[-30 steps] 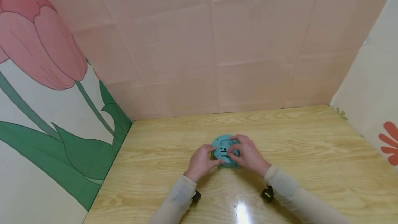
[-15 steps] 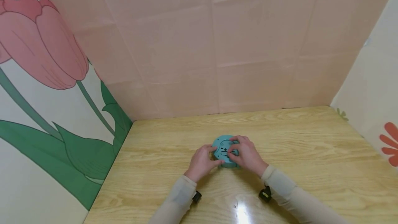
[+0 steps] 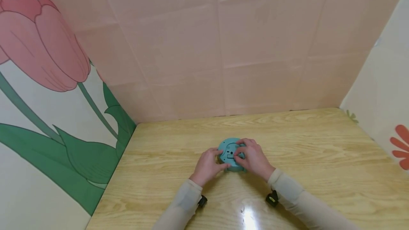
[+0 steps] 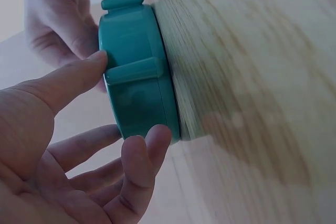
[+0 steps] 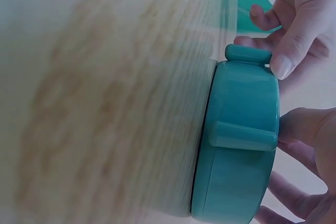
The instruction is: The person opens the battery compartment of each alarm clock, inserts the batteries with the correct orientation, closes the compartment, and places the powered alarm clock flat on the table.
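Observation:
A round teal alarm clock (image 3: 229, 144) lies face down on the wooden table, its back with small dark knobs and a rectangular battery compartment (image 3: 230, 156) turned up. My left hand (image 3: 207, 166) grips its left side, thumb at the near rim and forefinger on the back edge. In the left wrist view the thumb touches the teal side wall (image 4: 136, 103) near a raised foot. My right hand (image 3: 254, 157) reaches over from the right, thumb and forefinger pinched together at the compartment's right end. I cannot tell what small part is between those fingertips. Another right finger rests near the far rim.
The wooden table (image 3: 172, 141) runs back to a pink-covered wall (image 3: 179, 52). A tulip mural (image 3: 60, 49) stands at the left, a pale wall with a red flower (image 3: 401, 146) at the right. Dark wrist cameras (image 3: 272, 198) hang below both sleeves.
The right hand's pinched fingertips stay at the battery compartment, with its wrist shifted very slightly left. The compartment's outline shows a little differently. The left hand and the clock stay in place.

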Demonstrator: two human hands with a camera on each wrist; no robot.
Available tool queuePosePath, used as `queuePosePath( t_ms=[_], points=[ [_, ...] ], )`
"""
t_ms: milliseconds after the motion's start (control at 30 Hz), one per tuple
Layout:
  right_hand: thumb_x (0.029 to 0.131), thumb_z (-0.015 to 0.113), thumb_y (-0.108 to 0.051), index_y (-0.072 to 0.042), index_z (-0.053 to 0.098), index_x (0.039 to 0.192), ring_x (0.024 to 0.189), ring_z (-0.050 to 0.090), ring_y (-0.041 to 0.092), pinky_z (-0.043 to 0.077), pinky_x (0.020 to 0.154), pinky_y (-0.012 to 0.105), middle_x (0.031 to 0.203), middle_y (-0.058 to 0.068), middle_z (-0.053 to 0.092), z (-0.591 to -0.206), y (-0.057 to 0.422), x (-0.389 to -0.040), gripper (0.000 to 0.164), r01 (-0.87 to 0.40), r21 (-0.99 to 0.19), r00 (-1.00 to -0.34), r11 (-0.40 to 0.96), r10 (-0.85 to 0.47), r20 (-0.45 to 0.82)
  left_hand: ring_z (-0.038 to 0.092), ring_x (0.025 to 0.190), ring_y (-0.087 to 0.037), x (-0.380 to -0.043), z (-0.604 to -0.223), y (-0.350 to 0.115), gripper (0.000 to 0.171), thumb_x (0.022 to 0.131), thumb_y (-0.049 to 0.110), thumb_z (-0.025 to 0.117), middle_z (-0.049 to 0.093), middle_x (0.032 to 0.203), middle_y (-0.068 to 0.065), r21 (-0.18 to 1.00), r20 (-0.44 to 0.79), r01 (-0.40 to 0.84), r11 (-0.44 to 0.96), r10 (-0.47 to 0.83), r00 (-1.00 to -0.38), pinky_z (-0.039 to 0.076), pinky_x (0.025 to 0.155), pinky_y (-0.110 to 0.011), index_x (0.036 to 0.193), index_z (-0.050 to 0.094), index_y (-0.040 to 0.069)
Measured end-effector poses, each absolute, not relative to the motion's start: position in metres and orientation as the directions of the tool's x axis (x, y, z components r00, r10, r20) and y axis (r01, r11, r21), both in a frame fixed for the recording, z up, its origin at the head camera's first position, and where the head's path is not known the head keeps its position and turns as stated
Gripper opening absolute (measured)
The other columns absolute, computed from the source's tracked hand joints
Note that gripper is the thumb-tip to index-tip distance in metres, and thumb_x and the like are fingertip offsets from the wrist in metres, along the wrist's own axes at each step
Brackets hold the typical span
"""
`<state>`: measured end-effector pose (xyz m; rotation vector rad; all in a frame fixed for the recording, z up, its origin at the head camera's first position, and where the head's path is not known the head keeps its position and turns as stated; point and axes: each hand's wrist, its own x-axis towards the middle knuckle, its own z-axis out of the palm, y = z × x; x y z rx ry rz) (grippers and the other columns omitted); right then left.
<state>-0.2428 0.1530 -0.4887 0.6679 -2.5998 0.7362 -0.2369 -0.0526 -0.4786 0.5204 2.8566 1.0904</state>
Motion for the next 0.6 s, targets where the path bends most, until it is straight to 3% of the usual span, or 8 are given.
queuePosePath(
  t_ms=[600],
  points=[
    [0.082, 0.08, -0.014, -0.02, 0.078, 0.078, 0.11, 0.057, 0.039, 0.046, 0.089, 0.065, 0.118, 0.015, 0.066, -0.4881, 0.1518, -0.2427, 0.007, -0.519, -0.417, -0.835, 0.746, -0.338, 0.434, 0.055, 0.128, -0.034, -0.238, -0.4795, -0.0531, 0.056, 0.084, 0.031, 0.083, 0.059, 0.137, -0.018, 0.667, 0.073, 0.283, 0.689, 0.318, -0.945, 0.048, 0.104, -0.047, 0.13, 0.066, 0.002]
  ],
)
